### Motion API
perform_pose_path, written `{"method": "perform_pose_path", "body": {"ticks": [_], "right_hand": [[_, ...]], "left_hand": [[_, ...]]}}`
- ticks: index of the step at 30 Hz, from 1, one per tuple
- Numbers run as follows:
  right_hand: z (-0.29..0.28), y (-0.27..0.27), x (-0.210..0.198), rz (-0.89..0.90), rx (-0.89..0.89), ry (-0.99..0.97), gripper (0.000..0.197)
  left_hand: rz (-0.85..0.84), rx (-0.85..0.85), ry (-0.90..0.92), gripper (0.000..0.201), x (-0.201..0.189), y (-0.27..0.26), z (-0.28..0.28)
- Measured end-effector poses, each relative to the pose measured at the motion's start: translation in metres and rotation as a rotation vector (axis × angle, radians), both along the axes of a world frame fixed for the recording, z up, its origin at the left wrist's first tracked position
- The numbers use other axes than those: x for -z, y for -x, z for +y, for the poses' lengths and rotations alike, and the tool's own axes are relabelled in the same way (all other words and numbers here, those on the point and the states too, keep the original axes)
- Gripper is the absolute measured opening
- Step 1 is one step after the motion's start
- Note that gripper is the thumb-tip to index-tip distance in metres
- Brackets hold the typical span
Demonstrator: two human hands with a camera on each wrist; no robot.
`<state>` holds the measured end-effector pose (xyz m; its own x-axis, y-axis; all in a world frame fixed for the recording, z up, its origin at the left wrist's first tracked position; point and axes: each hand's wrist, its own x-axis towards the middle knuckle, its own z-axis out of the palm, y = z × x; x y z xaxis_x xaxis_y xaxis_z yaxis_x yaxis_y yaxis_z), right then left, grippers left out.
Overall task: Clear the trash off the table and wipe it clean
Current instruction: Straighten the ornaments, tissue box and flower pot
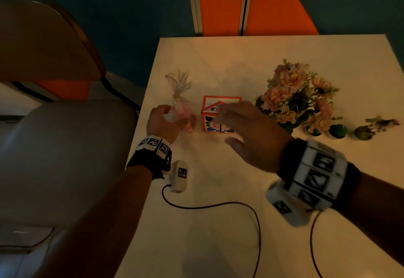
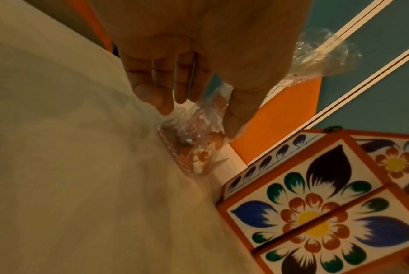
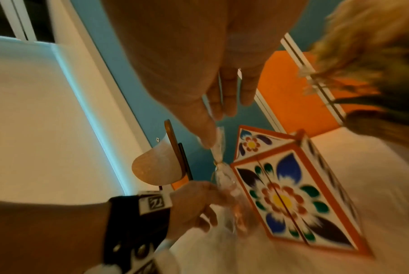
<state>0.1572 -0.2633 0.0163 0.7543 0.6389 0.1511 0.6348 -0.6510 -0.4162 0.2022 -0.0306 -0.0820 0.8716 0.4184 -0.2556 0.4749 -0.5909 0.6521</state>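
A clear plastic bag (image 1: 179, 107) tied at the neck, with pink and orange bits inside, lies on the white table (image 1: 218, 59) near its left edge. My left hand (image 1: 175, 118) pinches the bag's lower part; in the left wrist view the fingers (image 2: 163, 100) and thumb close on the crinkled bag (image 2: 189, 146), which touches the tabletop. My right hand (image 1: 227, 124) hovers open and blurred over an orange-edged box (image 1: 209, 122) painted with flowers, just right of the bag. In the right wrist view the right hand (image 3: 222, 118) has its fingers straight above the box (image 3: 290, 194) and the bag (image 3: 224, 178).
A bouquet of pink flowers (image 1: 299, 94) stands right of the box, with small green pots (image 1: 337, 131) and a small figurine (image 1: 382, 122) beside it. Wrist-camera cables (image 1: 218, 206) trail over the near tabletop. A wooden-backed chair (image 1: 43, 43) and a pale cushion (image 1: 65, 157) sit to the left.
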Motion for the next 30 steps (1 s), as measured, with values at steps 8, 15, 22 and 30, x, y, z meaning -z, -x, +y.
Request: {"method": "perform_pose_path", "body": {"ticks": [8, 15, 22, 30], "right_hand": [[0.051, -0.06, 0.002, 0.226, 0.16, 0.483, 0.072], [0.053, -0.072, 0.009, 0.241, 0.177, 0.534, 0.055], [0.05, -0.076, 0.008, 0.272, 0.171, 0.489, 0.056], [0.049, -0.078, 0.008, 0.28, 0.179, 0.47, 0.058]], "left_hand": [[-0.04, -0.069, 0.148, 0.046, 0.007, 0.0, -0.01], [-0.086, -0.086, 0.204, 0.031, 0.008, -0.001, -0.013], [-0.058, -0.113, 0.205, 0.036, 0.012, -0.006, -0.013], [-0.04, -0.111, 0.17, 0.044, 0.015, -0.009, -0.012]]}}
